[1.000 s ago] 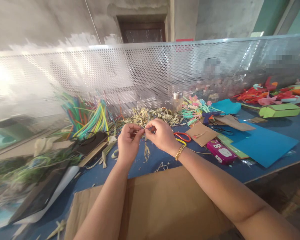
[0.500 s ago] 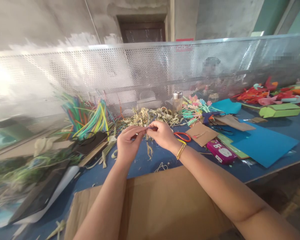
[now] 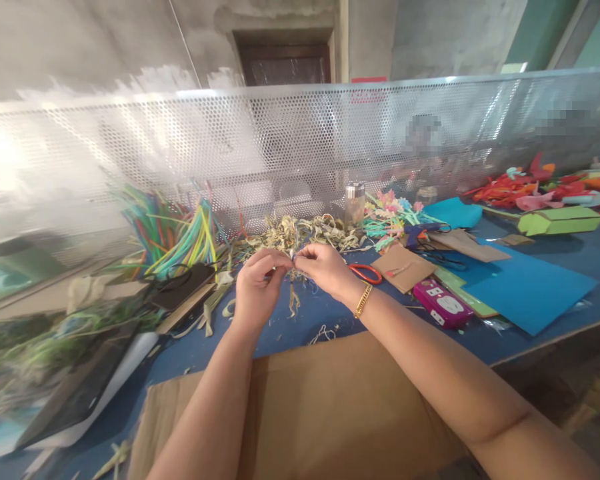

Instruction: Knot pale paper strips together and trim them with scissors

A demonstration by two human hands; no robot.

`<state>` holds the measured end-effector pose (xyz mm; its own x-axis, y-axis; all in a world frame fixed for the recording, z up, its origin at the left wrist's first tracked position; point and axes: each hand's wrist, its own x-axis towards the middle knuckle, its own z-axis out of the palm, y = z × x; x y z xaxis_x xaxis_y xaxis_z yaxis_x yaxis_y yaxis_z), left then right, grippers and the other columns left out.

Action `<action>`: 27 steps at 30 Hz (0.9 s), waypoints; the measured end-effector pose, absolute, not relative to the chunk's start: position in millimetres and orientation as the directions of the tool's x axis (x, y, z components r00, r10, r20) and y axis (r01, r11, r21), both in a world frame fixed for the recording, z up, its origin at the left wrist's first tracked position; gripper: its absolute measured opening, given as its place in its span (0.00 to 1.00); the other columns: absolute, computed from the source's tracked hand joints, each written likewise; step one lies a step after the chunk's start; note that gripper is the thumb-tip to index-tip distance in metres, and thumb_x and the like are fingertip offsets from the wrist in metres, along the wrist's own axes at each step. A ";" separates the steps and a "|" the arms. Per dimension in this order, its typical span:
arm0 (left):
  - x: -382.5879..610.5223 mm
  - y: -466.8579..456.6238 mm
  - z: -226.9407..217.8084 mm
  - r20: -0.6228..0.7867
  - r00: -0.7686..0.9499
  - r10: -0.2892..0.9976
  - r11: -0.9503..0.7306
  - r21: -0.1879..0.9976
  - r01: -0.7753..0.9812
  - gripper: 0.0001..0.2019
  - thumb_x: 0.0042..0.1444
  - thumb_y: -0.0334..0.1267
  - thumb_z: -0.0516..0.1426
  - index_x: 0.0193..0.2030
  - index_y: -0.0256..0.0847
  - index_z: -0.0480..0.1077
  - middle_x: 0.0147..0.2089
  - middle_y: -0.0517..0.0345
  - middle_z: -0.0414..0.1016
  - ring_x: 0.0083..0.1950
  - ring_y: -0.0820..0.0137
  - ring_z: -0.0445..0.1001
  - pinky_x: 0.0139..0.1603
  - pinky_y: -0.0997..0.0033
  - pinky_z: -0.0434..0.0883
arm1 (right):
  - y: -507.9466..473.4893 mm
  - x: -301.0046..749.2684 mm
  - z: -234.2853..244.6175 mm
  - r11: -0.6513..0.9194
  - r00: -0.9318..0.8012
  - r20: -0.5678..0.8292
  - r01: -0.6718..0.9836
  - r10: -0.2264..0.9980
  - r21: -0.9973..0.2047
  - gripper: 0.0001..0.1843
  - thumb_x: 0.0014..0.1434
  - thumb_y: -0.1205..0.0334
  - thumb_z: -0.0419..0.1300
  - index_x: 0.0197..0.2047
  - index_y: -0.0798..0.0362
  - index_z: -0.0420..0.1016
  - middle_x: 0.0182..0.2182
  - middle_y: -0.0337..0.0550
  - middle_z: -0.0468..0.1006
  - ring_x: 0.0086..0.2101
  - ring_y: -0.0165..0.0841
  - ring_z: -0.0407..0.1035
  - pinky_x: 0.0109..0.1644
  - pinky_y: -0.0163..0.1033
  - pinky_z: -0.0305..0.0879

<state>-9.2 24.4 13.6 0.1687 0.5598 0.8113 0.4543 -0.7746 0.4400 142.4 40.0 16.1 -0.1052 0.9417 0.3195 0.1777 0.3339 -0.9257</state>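
White glare far left, blurry edges.

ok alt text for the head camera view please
A person's left hand and right hand pinch a small, unclear item above a blue table. Pale curled strips lie heaped beyond; cardboard lies nearer, with a blue sheet to the right.

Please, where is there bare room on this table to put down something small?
The cardboard sheet looks bare between the forearms, and so does the blue table between the green box and the blue sheet. It is crowded beyond the left hand and right hand, where a heap of dried strips lies, and farther left, by the coloured sticks.
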 end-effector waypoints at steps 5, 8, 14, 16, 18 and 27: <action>-9.0 24.3 13.7 0.800 0.159 0.578 -0.759 0.456 0.464 0.06 0.56 0.32 0.58 0.36 0.43 0.77 0.38 0.55 0.77 0.40 0.69 0.75 0.33 0.73 0.71 | 40.7 143.6 16.6 0.332 -0.112 0.318 0.142 0.941 -0.933 0.07 0.47 0.60 0.58 0.24 0.54 0.67 0.18 0.32 0.64 0.21 0.24 0.55 0.25 0.31 0.51; -8.8 25.0 12.1 0.783 0.145 0.605 -0.734 0.477 0.483 0.07 0.56 0.34 0.58 0.38 0.43 0.78 0.40 0.54 0.78 0.40 0.68 0.75 0.33 0.73 0.72 | 40.3 143.3 16.6 0.337 -0.103 0.324 0.154 0.940 -0.929 0.07 0.47 0.60 0.58 0.24 0.54 0.68 0.18 0.32 0.64 0.21 0.24 0.55 0.25 0.31 0.51; -9.9 29.1 6.8 0.763 0.079 0.641 -0.692 0.530 0.490 0.06 0.54 0.36 0.59 0.36 0.43 0.78 0.39 0.53 0.78 0.38 0.68 0.76 0.32 0.73 0.73 | 43.3 142.5 12.2 0.349 -0.100 0.335 0.185 0.937 -0.919 0.07 0.48 0.59 0.58 0.28 0.54 0.71 0.20 0.34 0.68 0.21 0.24 0.58 0.26 0.32 0.54; -10.1 29.5 6.2 0.752 0.061 0.657 -0.677 0.552 0.486 0.06 0.54 0.36 0.59 0.37 0.42 0.77 0.39 0.54 0.78 0.37 0.69 0.75 0.32 0.72 0.73 | 43.8 142.1 11.8 0.356 -0.094 0.345 0.190 0.934 -0.915 0.07 0.48 0.60 0.59 0.28 0.55 0.72 0.21 0.35 0.69 0.22 0.25 0.59 0.27 0.32 0.55; -9.8 28.4 7.0 0.746 0.042 0.664 -0.666 0.566 0.486 0.05 0.54 0.36 0.59 0.37 0.41 0.76 0.37 0.55 0.77 0.36 0.70 0.75 0.31 0.74 0.72 | 43.2 141.9 12.7 0.357 -0.088 0.346 0.186 0.934 -0.915 0.06 0.48 0.60 0.59 0.27 0.55 0.71 0.20 0.35 0.69 0.22 0.25 0.59 0.27 0.32 0.55; -8.0 22.2 14.4 0.804 0.171 0.570 -0.749 0.422 0.511 0.06 0.57 0.32 0.56 0.34 0.42 0.75 0.37 0.55 0.76 0.40 0.69 0.74 0.32 0.75 0.70 | 40.1 144.4 18.5 0.241 -0.139 0.230 0.062 0.963 -0.969 0.07 0.46 0.61 0.59 0.23 0.54 0.67 0.16 0.31 0.60 0.20 0.24 0.52 0.24 0.32 0.48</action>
